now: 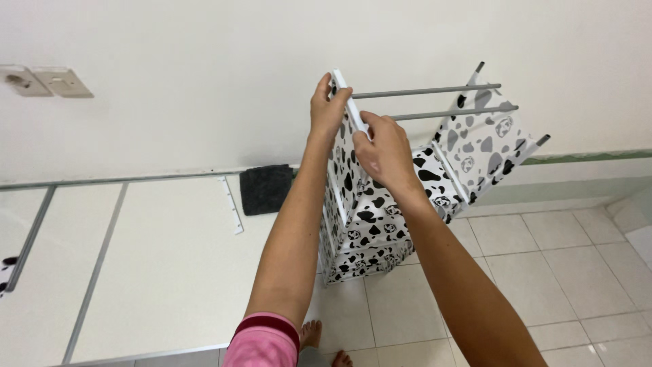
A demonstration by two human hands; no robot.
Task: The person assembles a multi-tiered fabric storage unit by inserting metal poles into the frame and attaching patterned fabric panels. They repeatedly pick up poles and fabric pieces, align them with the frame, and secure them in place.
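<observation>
— Where do we find the rack against our hands?

— The cow-print fabric rack (370, 217) stands on the tiled floor (543, 272), and both our hands sit at its top near edge. Our left hand (329, 109) is closed around the upper end of the white frame bar (348, 102), fingers wrapped over it. Our right hand (386, 151) sits just below the left, on the same bar, its fingers curled against the bar and the fabric under it; we cannot tell how firmly it grips.

— And the rest of the rack?

— Two grey rods (435, 102) run from the bar, away from our hands, to the rack's far side panel (483, 139), which tilts outward. The rack's body hangs below our hands, down to the floor.

— What lies around the rack?

— Left of the rack, a large white panel (170, 258) lies flat with metal edging. On it, near the rack's left side, rests a dark grey cloth (266, 189), and a thin white strip (231, 204) lies just left of that cloth. Behind the rack is the white wall (204, 68). Below the rack, near its base, our bare toes (319, 340) show on the tiles.
</observation>
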